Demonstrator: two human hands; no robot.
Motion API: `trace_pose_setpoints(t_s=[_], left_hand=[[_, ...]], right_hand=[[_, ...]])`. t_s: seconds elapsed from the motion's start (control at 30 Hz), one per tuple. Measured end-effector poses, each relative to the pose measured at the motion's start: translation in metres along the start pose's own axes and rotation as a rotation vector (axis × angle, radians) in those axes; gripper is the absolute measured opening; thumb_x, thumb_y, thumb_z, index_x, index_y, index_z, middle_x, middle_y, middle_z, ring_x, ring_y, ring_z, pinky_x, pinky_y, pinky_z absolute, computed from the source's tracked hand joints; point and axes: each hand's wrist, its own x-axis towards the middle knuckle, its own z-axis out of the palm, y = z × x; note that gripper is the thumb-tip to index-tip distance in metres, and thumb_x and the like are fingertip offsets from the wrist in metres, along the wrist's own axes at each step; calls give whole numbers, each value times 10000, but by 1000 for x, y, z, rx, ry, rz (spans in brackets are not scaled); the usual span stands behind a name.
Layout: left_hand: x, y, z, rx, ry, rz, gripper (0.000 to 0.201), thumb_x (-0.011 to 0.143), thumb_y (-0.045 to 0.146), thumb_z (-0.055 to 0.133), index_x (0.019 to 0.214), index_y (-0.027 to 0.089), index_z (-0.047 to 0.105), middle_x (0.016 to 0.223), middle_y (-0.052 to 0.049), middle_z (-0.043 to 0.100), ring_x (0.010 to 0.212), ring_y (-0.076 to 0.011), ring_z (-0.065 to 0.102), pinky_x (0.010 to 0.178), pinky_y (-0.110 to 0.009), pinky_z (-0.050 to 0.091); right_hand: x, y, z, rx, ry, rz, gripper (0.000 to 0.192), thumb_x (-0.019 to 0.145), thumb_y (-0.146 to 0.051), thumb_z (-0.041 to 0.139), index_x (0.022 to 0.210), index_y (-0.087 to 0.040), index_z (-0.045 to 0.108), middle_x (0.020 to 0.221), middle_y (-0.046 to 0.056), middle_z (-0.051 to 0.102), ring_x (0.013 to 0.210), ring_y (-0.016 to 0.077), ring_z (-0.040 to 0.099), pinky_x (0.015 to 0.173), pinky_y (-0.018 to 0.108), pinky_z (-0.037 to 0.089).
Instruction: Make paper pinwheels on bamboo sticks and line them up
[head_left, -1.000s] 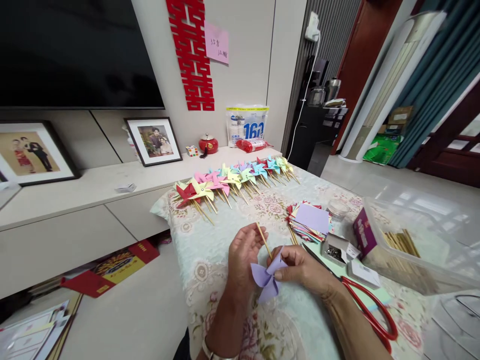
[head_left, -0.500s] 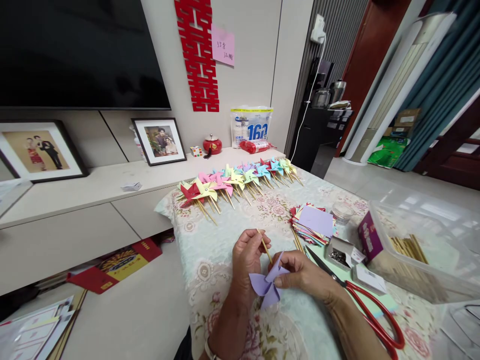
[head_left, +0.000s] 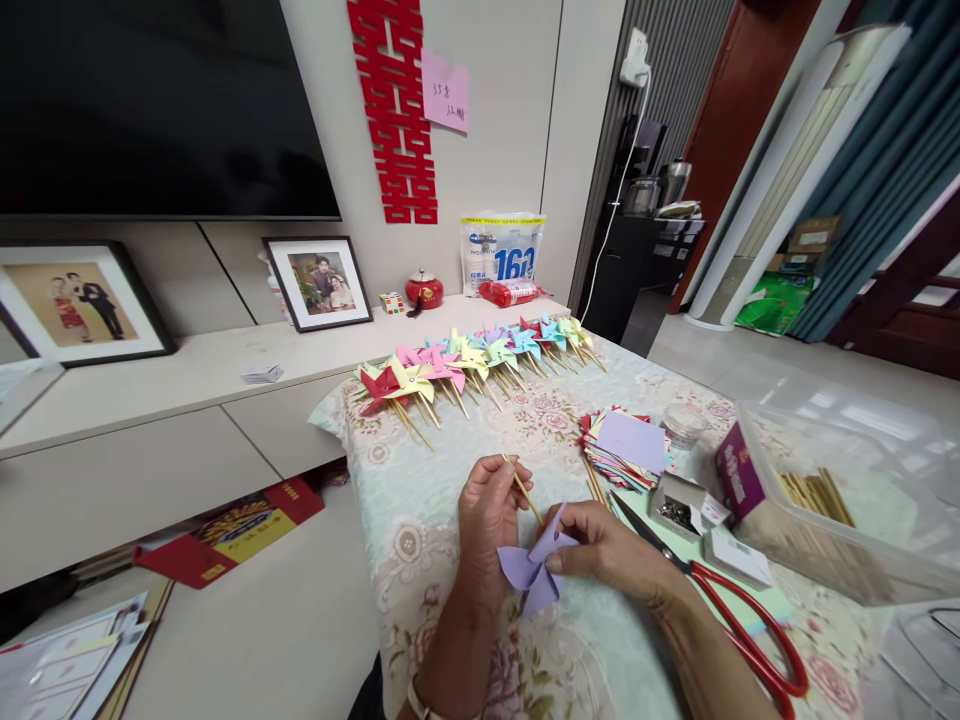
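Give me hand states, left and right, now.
Left hand: closed on the wooden stick.
Right hand: closed, pinching the purple paper pinwheel at its centre.

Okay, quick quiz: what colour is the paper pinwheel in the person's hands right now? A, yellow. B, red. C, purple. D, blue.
C: the pinwheel pinched by the right hand is pale purple, and the left hand holds a thin wooden stick behind it.

Pale wall (head_left: 495, 150), low cabinet (head_left: 150, 440)
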Motion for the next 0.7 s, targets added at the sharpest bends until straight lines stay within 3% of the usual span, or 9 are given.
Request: trace_pose_setpoints(t_s=[0.23,0.47,0.7], left_hand=[[5,-6,-1,271,3,-84,306,560,243,862,782,119,691,639,-42,705,476,-84,537,433,-190,384],[4,5,-1,-93,166,30,328,579,239,887,790,144,656,774,-27,724,660,-106,640,604,-217,520],[4,5,-3,-130,153,17,319,565,202,895,763,139,653,761,-24,712,655,-111,640,601,-224,531]], right_hand=[[-1,-5,-1,20,82,-48,229,706,-330,785,808,-146,696,756,-11,639,715,146,528,674,260,374],[-2,-3,0,13,42,-72,230,754,-328,779,902,-155,746,856,39,707,795,186,596,742,297,438],[-2,-6,1,47,32,-150,205,758,-323,797,883,-172,737,933,43,704,861,195,617,782,304,464]])
